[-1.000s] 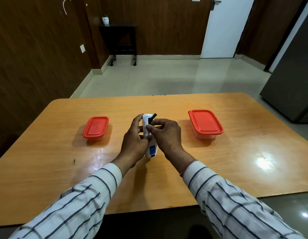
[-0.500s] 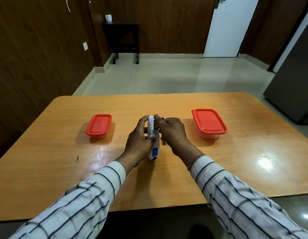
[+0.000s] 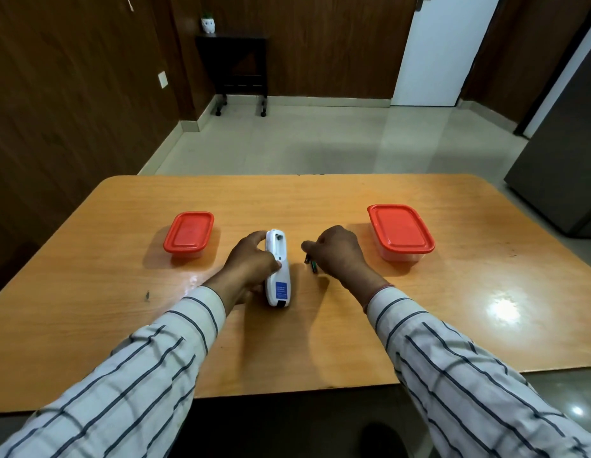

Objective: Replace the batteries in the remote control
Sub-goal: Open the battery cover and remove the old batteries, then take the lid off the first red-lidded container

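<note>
A white remote control (image 3: pixel 278 269) lies back-up on the wooden table (image 3: pixel 122 292), its battery bay open and empty near the far end, a blue label lower down. My left hand (image 3: pixel 251 262) grips its left side. Right of the remote, my right hand (image 3: pixel 337 252) is curled over dark batteries (image 3: pixel 311 263) at the table surface; whether the fingers still pinch them is unclear.
A small tub with a red lid (image 3: pixel 189 233) stands left of the hands. A larger red-lidded tub (image 3: pixel 399 232) stands to the right. A small dark speck (image 3: pixel 147 295) lies near the left front. Beyond the table are tiled floor and a dark fridge (image 3: pixel 565 166).
My right hand pulled a dark battery out of the remote and moved right, down to the table beside it. The bay now shows empty. My left hand kept holding the remote.
</note>
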